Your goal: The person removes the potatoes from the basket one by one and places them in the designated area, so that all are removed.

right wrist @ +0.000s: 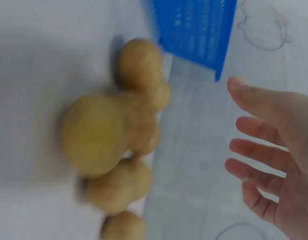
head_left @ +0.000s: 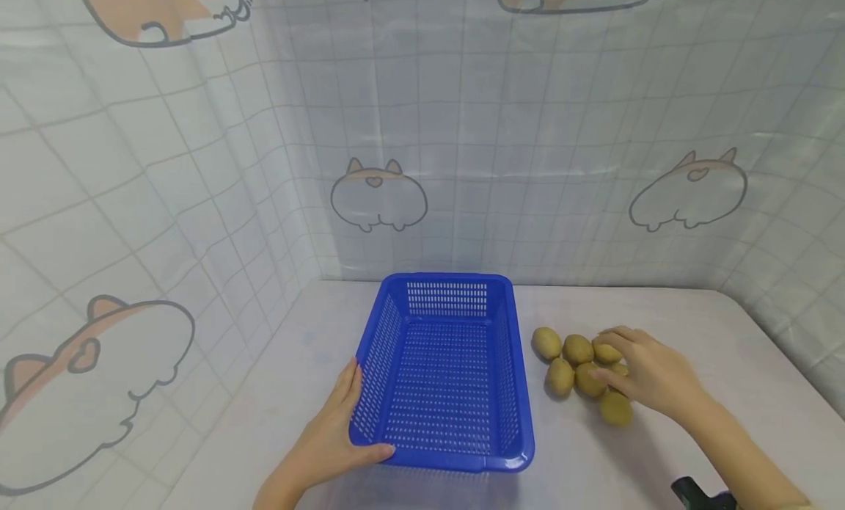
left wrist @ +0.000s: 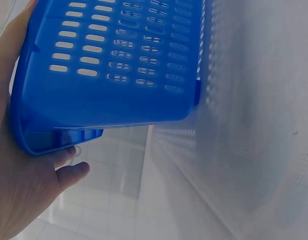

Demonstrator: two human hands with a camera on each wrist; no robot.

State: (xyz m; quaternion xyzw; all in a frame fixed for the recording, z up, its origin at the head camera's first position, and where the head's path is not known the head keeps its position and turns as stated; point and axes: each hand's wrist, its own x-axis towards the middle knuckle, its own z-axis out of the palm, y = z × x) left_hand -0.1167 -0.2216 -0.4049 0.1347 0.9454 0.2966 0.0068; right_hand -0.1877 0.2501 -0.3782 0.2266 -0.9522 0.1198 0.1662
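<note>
**Basket steadied, hand over the kiwis**

Blue basket (head_left: 444,374) on the desk (head_left: 693,451), centre, empty. Left hand (head_left: 330,436) at near-left corner of basket, thumb curled round the rim, fingers (left wrist: 69,172) beneath the lip, grasping it. Cluster of kiwis (head_left: 581,370) just right of basket, fruits touching each other. Right hand (head_left: 650,374) over the cluster's right side, fingers (right wrist: 259,135) spread and released, tips at the fruit. Cartoon-print curtain (head_left: 422,128) behind and left.

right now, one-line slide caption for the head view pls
Left hand holds the near corner of an empty blue basket while the open right hand reaches over a cluster of kiwis.
</note>
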